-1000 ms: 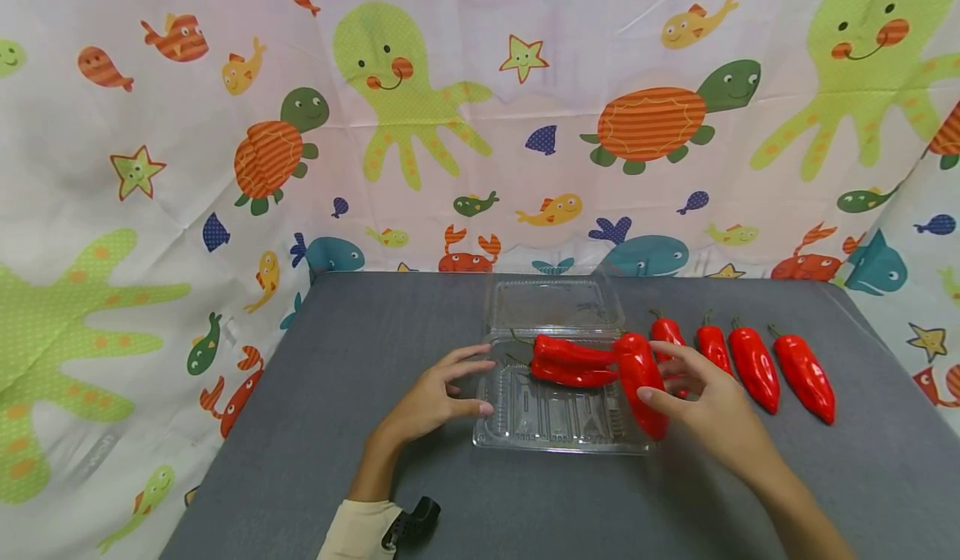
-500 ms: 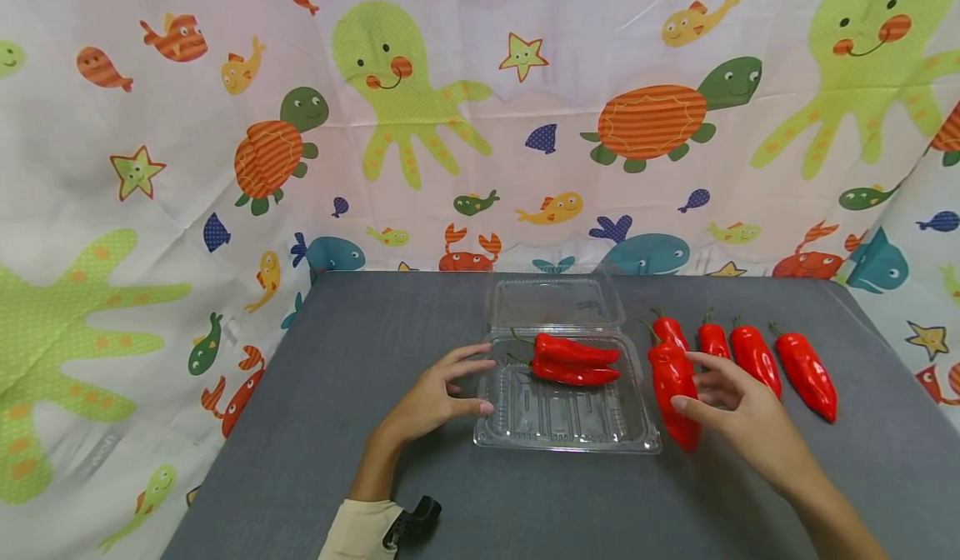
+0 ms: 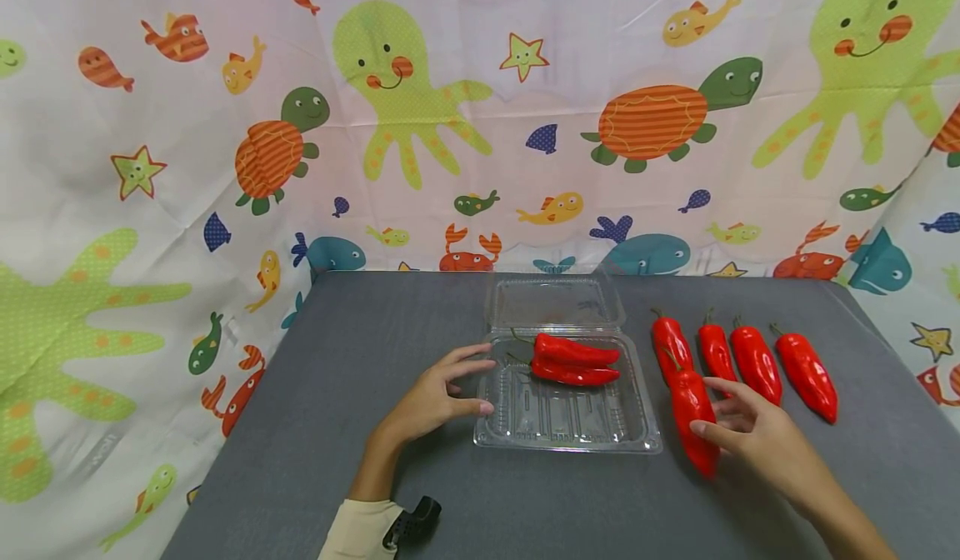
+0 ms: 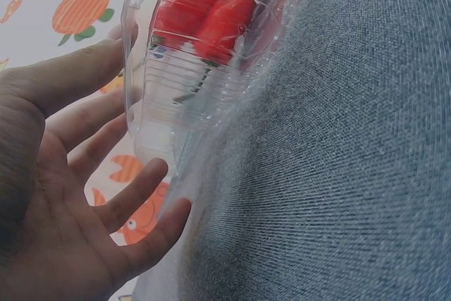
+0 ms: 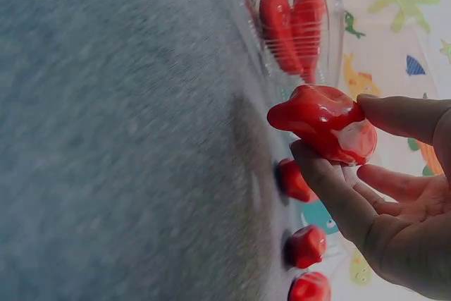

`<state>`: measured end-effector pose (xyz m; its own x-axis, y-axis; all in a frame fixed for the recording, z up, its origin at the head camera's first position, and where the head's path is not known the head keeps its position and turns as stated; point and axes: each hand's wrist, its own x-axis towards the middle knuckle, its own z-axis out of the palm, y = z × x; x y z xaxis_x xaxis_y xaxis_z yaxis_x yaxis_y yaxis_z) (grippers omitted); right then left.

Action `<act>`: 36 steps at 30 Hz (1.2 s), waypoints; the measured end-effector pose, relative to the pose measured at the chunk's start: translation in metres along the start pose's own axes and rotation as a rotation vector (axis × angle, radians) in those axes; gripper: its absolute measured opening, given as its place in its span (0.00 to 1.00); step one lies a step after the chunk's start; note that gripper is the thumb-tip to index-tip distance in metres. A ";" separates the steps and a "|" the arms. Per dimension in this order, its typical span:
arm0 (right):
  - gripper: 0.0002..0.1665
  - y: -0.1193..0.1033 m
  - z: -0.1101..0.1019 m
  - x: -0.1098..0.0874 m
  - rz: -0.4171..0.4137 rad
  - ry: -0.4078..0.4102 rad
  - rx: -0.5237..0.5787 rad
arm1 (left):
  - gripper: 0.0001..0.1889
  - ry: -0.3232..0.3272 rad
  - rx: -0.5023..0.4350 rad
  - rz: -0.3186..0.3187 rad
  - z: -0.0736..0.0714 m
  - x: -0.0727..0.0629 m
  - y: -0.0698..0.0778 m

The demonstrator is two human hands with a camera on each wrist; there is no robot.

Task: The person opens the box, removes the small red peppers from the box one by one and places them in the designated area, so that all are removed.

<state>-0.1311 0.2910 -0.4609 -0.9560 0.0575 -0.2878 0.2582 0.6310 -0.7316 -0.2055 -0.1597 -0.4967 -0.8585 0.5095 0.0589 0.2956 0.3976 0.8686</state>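
My right hand (image 3: 761, 435) pinches a long red pepper (image 3: 692, 418) between thumb and fingers, to the right of the clear plastic container. In the right wrist view the held pepper (image 5: 328, 123) appears slightly above the cloth. My left hand (image 3: 435, 397) stays at the left rim of the clear container (image 3: 555, 439), fingers spread and nearly straight. The left wrist view has its thumb against or very close to the rim. Two red peppers (image 3: 573, 362) lie side by side in the back of the container, stems to the left. Its lid (image 3: 555, 302) is folded back.
Several more red peppers (image 3: 757, 366) lie in a row on the grey cloth (image 3: 360, 327) at the right, stems pointing away. The nearest one (image 3: 670, 339) is partly hidden behind the held pepper. A patterned sea-animal curtain (image 3: 465, 127) closes off the back and sides.
My right hand has carried the held pepper from over the container's right edge to the right and toward me, out over the cloth. The left hand and container have stayed put.
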 end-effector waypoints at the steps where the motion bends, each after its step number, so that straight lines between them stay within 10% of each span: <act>1: 0.52 0.002 0.000 0.000 0.003 -0.007 0.000 | 0.34 0.000 0.000 -0.002 0.000 0.000 0.000; 36: 0.51 0.025 0.007 0.000 0.021 -0.090 -0.062 | 0.35 -0.002 0.002 0.004 0.000 -0.001 0.001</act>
<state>-0.1235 0.3013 -0.4833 -0.9334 0.0029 -0.3589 0.2659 0.6773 -0.6860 -0.2048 -0.1596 -0.4964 -0.8565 0.5125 0.0613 0.2996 0.3968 0.8676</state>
